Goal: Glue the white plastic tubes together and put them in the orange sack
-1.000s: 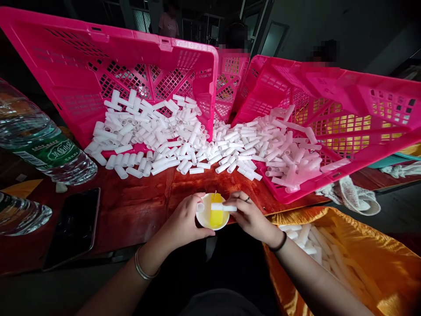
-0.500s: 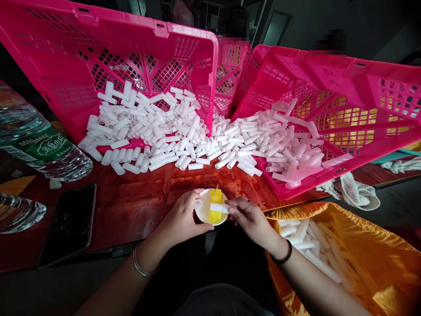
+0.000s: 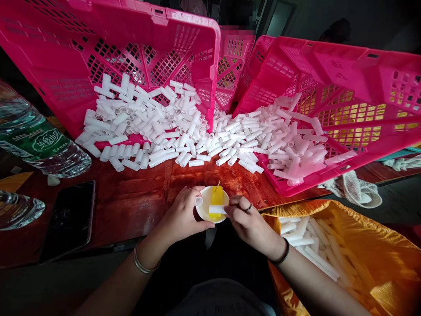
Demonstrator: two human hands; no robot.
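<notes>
My left hand (image 3: 180, 213) is closed on the rim of a small white bowl (image 3: 204, 202), held above the table's front edge. Between its fingers and the bowl sits a short white tube (image 3: 198, 201), its round end facing me. Inside the bowl stands a yellow block (image 3: 217, 194) with a thin stick poking up from its top. My right hand (image 3: 246, 221) grips another white tube (image 3: 215, 209) by one end and holds it lengthwise across the front of the block; whether they touch I cannot tell.
White tubes (image 3: 158, 131) spill from two tipped pink crates (image 3: 217, 57) onto the red-brown table (image 3: 131, 188). A phone (image 3: 70, 219) and water bottles (image 3: 42, 140) are at left. On the right, an orange cloth-lined container (image 3: 378, 245) holds longer white tubes, near a white glove (image 3: 355, 188).
My right hand has turned, with its fingers more curled over the tube. The tube has shifted slightly left and down across the yellow block. My left hand keeps the bowl nearly still.
</notes>
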